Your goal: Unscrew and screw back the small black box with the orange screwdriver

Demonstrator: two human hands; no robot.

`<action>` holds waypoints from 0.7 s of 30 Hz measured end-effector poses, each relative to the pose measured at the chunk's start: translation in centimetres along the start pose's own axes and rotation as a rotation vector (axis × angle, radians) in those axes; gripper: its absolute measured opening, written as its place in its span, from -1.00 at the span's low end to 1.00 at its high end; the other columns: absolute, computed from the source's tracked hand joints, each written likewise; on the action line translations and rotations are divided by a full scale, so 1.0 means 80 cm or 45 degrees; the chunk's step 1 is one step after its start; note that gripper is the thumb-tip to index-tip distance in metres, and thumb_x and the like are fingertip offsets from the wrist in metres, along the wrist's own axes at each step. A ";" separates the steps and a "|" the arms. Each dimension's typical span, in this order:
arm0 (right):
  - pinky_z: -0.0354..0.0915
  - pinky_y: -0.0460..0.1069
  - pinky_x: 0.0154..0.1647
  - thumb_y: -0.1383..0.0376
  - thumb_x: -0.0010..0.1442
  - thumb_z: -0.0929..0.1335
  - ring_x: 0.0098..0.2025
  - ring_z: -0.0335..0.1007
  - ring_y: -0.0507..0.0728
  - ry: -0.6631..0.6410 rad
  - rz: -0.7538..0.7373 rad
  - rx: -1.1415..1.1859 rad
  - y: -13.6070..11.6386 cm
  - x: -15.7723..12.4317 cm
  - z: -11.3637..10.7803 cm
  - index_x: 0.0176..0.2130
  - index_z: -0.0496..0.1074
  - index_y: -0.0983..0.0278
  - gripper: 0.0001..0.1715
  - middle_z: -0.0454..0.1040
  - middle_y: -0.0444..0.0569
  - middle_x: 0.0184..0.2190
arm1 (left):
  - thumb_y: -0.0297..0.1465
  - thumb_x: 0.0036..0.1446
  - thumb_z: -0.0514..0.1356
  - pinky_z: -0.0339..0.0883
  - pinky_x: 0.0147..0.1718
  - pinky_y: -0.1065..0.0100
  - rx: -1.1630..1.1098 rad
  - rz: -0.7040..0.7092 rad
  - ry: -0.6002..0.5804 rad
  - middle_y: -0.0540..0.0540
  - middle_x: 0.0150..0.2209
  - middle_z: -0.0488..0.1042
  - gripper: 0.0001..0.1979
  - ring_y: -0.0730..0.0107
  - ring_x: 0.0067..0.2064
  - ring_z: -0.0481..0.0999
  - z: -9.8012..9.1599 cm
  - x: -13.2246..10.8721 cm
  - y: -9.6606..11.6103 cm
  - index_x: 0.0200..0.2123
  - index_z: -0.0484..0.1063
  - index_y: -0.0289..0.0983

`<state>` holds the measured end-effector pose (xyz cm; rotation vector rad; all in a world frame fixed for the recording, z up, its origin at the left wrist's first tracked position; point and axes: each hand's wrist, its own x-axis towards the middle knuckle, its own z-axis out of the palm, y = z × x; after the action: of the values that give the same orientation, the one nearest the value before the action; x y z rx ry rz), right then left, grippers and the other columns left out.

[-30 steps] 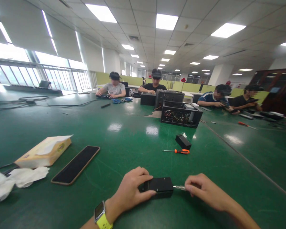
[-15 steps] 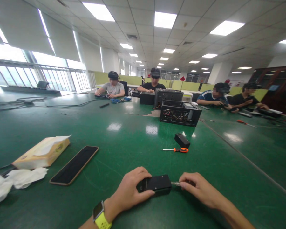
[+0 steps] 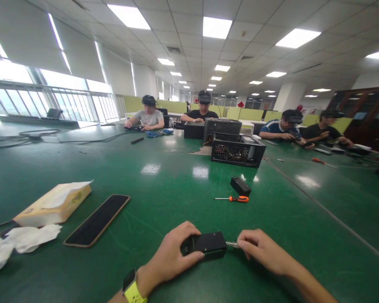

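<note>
My left hand [image 3: 173,254], a watch on its wrist, grips a small black rectangular box [image 3: 210,244] from its left end, thumb on the near side and fingers on the far side. Out of the box's right end comes a thin silvery metal piece [image 3: 231,244]. My right hand [image 3: 259,250] pinches that piece between thumb and curled fingers; its exact kind is too small to tell. Beyond the hands lies an orange-handled screwdriver [image 3: 240,199], its shaft pointing left. A second black box [image 3: 240,185] rests just behind it.
To the left lie a phone [image 3: 97,221], a tissue pack [image 3: 55,202] and crumpled tissues [image 3: 34,237]. An open black computer case [image 3: 238,150] stands farther back on the green table [image 3: 164,189]. Several people sit around the far side. Another screwdriver [image 3: 324,163] lies at right.
The view has shifted very slightly. Both hands keep their hold on the black box and the metal piece; their positions are nearly the same.
</note>
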<state>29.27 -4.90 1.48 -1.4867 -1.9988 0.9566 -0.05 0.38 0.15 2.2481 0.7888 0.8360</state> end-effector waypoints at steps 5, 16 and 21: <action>0.11 -0.08 -0.39 0.10 0.32 0.25 -0.45 0.20 0.04 -0.055 0.009 0.140 0.009 0.004 -0.001 -0.39 0.41 0.31 -0.61 0.35 -0.17 -0.53 | -0.39 0.10 0.34 0.29 -0.14 0.30 -0.020 -0.025 -0.002 -0.07 -0.19 0.45 -0.75 0.24 -0.16 0.44 0.000 0.000 0.002 -0.14 0.44 -0.25; 0.00 -0.10 -0.53 0.04 0.32 0.25 -0.60 0.06 -0.01 -0.076 0.013 0.185 0.010 0.003 0.001 -0.39 0.48 0.36 -0.50 0.19 -0.24 -0.68 | -0.36 0.13 0.31 0.28 -0.13 0.29 -0.011 -0.041 -0.017 -0.07 -0.18 0.46 -0.77 0.22 -0.16 0.44 -0.003 0.000 0.001 -0.13 0.43 -0.24; 0.00 -0.09 -0.54 0.01 0.34 0.21 -0.59 0.04 -0.02 -0.019 0.031 0.075 0.010 0.003 0.002 -0.49 0.38 0.32 -0.46 0.18 -0.24 -0.67 | -0.37 0.11 0.31 0.27 -0.13 0.29 0.002 -0.053 -0.016 -0.07 -0.18 0.46 -0.76 0.22 -0.16 0.43 -0.002 0.000 0.002 -0.14 0.43 -0.24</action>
<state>29.56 -4.59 0.76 -1.4794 -1.9496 1.0306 -0.13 0.37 0.36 2.2288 0.8281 0.8017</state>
